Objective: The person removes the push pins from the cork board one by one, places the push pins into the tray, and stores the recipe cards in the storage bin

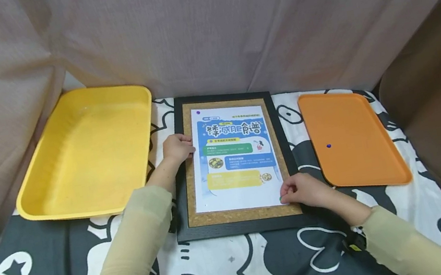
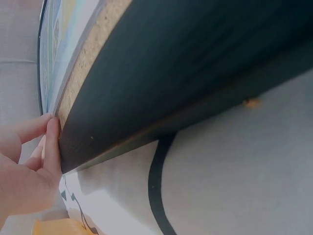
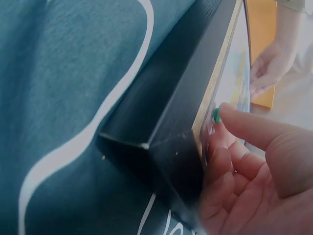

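Note:
A printed paper sheet (image 1: pixel 236 199) with blue, green and yellow panels lies on a cork board (image 1: pixel 238 214) set in a black frame (image 1: pixel 242 227). One purple pushpin (image 1: pixel 198 112) sits at the sheet's upper left corner. My left hand (image 1: pixel 178 148) rests on the board's left side, fingertips at the sheet's edge. At the lower right corner, my right hand (image 1: pixel 305 190) pinches a green pushpin (image 3: pixel 217 115) between thumb and finger, close against the paper. Its point is hidden by the fingers.
A deep yellow tray (image 1: pixel 96 207) stands left of the board. On the right lies an orange tray (image 1: pixel 355 134) with one blue pushpin (image 1: pixel 329 145) on it. A patterned cloth (image 1: pixel 221 273) covers the surface, and a grey-brown curtain (image 1: pixel 202 28) hangs behind.

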Action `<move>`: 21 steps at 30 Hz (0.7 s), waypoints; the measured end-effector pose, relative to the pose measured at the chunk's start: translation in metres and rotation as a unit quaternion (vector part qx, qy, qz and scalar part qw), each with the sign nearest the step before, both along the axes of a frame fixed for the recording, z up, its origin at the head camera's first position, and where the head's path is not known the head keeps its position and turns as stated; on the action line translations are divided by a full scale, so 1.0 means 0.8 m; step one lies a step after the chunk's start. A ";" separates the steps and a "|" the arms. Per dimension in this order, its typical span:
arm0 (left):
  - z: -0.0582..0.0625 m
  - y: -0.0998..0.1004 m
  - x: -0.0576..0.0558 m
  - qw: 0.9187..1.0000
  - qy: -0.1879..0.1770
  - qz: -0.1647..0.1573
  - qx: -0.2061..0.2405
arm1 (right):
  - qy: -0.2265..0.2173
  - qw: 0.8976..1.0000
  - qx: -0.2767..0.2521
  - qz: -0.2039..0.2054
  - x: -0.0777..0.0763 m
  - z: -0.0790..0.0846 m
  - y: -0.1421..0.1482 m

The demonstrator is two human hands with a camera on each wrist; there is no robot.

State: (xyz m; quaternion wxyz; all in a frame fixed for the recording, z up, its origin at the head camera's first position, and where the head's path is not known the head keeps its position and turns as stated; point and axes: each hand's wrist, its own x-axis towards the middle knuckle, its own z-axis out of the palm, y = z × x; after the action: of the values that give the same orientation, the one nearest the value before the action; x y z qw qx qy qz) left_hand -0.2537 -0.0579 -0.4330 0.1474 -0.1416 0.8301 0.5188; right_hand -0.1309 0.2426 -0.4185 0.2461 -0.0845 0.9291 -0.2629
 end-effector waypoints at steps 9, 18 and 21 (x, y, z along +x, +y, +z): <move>-0.002 0.002 0.000 1.000 0.006 0.002 -0.010 | -0.003 1.000 0.023 0.005 0.000 0.003 -0.011; -0.001 0.003 0.001 1.000 0.008 0.005 -0.016 | -0.022 0.997 0.045 0.056 -0.009 0.008 -0.011; -0.001 0.003 0.000 1.000 0.008 0.006 -0.017 | -0.033 0.996 0.031 0.071 -0.013 0.009 -0.009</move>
State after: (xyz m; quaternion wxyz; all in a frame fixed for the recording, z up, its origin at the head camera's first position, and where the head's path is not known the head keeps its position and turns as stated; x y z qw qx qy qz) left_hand -0.2535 -0.0557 -0.4335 0.1352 -0.1447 0.8392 0.5065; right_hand -0.1414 0.2358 -0.4113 0.2970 -0.1344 0.9199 -0.2179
